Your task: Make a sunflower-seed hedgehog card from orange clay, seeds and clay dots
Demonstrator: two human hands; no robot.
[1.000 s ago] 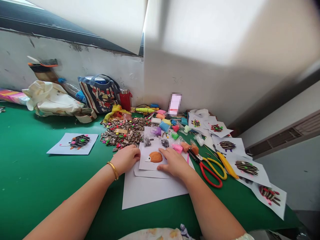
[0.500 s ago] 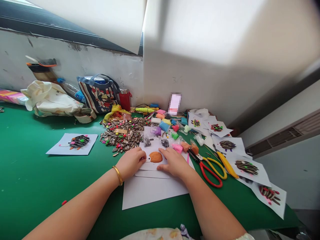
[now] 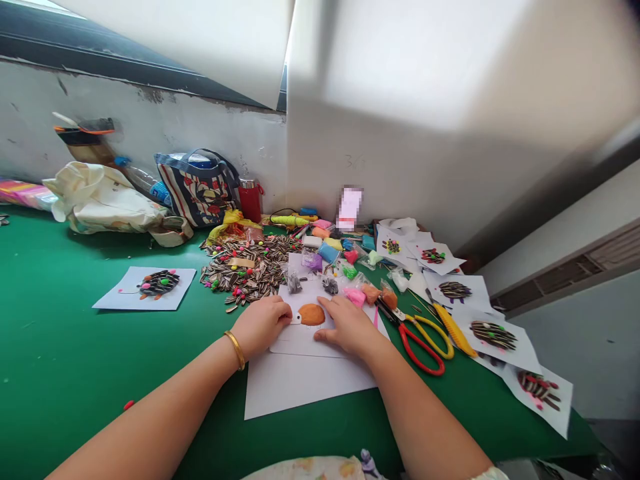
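On a white paper sheet (image 3: pixel 300 345) lies a brown clay hedgehog body (image 3: pixel 311 315) with a small drawn white head and an eye. My left hand (image 3: pixel 264 327), a gold bangle at its wrist, rests at the head side with fingers curled and pressed together; what they pinch, if anything, is hidden. Flat on the paper at the other side is my right hand (image 3: pixel 350 325), thumb and fingers apart around the brown body's right edge, holding nothing. Beneath lies a larger white sheet (image 3: pixel 300 390).
Striped sunflower seeds (image 3: pixel 260 263) with coloured balls are heaped behind my left hand. Scissors (image 3: pixel 423 347) and a yellow cutter (image 3: pixel 454 330) lie to the right, near seed-hedgehog pictures (image 3: pixel 493 333). Another picture (image 3: pixel 145 290) is at left. Bagged clay (image 3: pixel 355 295) sits behind my right hand.
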